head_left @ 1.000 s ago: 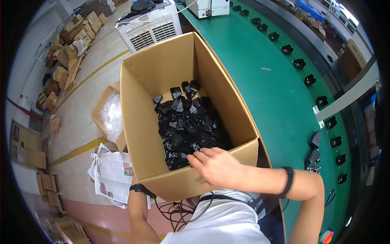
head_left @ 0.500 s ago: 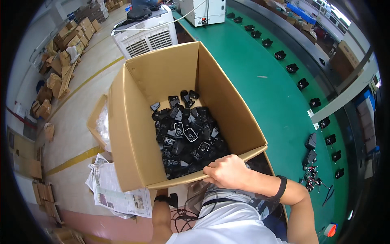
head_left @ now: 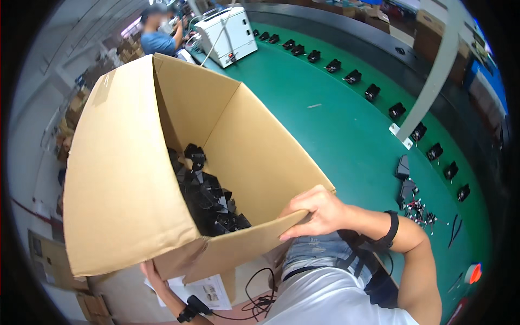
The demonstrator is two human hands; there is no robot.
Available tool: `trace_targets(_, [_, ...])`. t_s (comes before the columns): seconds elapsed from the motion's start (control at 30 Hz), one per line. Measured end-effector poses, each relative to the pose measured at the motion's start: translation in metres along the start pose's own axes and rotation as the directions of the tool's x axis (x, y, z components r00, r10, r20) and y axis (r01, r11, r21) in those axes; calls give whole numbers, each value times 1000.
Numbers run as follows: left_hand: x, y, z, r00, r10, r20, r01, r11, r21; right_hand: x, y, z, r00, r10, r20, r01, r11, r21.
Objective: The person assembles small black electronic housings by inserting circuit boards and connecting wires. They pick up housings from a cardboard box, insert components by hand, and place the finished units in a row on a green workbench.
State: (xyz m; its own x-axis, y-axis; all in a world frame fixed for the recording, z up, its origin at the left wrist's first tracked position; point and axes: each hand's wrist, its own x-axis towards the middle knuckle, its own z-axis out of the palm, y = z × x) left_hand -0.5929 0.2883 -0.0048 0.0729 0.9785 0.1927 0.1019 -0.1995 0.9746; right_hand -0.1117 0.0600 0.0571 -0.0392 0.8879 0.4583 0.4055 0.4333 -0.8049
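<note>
A big open cardboard box (head_left: 119, 162) is tilted in front of me, its left wall raised high. My right hand (head_left: 319, 211) is closed round the near right part of the rim, thumb on the outside. My left hand (head_left: 154, 276) is against the box under its near left corner, with most of its fingers hidden behind the cardboard. Inside lie many small black plastic housings (head_left: 208, 195), heaped on the bottom. The raised left wall hides part of the heap.
A green workbench (head_left: 292, 124) runs along the right, with a row of black parts (head_left: 372, 92) near its far edge. Nearer lie small wired pieces (head_left: 420, 211) and black tweezers (head_left: 455, 230). A metal post (head_left: 433, 76) rises from the bench. Another person (head_left: 157, 35) is beyond a white machine (head_left: 225, 35).
The box has swung left and tipped, its left side rising, so less of its contents shows. My left hand has moved left under the near corner; my right hand still grips the rim.
</note>
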Motion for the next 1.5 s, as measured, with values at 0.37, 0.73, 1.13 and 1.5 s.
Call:
trace_targets(0.37, [33, 144, 34, 835, 543, 84, -549, 819, 167, -29, 15, -35, 934, 101, -343, 22, 941, 338])
trace_targets(0.73, [81, 226, 66, 801, 595, -69, -598, 792, -120, -35, 22, -42, 793, 179, -582, 226, 802, 553])
trace_targets(1.13, [47, 325, 168, 745, 645, 173, -659, 751, 40, -45, 41, -51, 621, 234, -748, 290, 818, 497])
trace_targets(1.5, [38, 377, 241, 561, 749, 354, -774, 626, -97, -53, 51, -64, 540, 290, -790, 292, 816, 499])
